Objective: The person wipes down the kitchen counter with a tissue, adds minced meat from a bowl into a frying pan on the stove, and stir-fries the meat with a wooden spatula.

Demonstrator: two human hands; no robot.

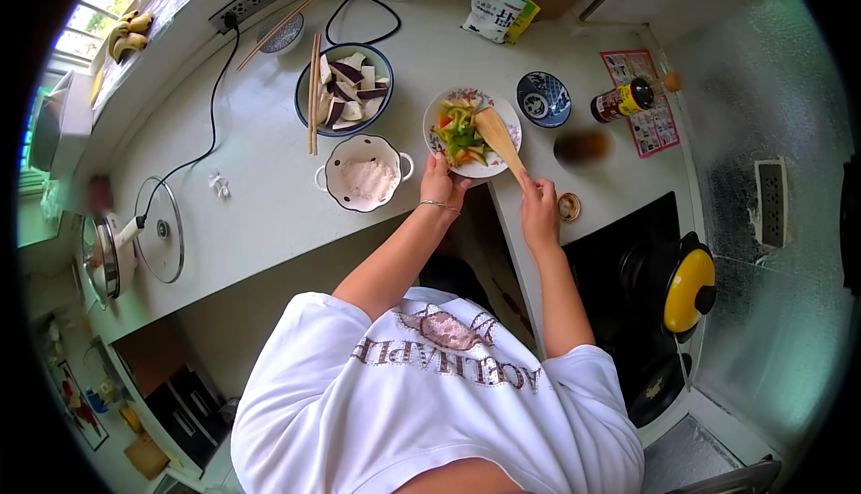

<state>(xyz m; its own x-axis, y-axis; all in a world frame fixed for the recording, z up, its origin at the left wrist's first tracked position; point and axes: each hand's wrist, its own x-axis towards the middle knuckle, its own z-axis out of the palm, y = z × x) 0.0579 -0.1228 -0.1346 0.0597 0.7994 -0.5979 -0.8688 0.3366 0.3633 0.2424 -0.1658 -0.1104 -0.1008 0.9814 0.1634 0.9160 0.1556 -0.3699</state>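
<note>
My left hand [442,185] grips the near left rim of a white floral plate [509,117]. Cut green and red peppers [461,135] lie on this plate. In my right hand [540,212] is the handle of a wooden spatula [499,138], whose flat end rests at the peppers. Left of the plate stands a white two-handled bowl [332,174] with white powder [369,178] in it. Behind that, a blue-rimmed bowl [300,108] holds cut eggplant [345,91], with chopsticks [314,95] across its left side.
A blue patterned bowl [543,99], a dark jar [622,100] and a small lid [569,207] are right of the plate. A yellow-lidded pot [690,290] sits on the stove at right. A glass lid [161,229] and a black cord [213,126] lie at left.
</note>
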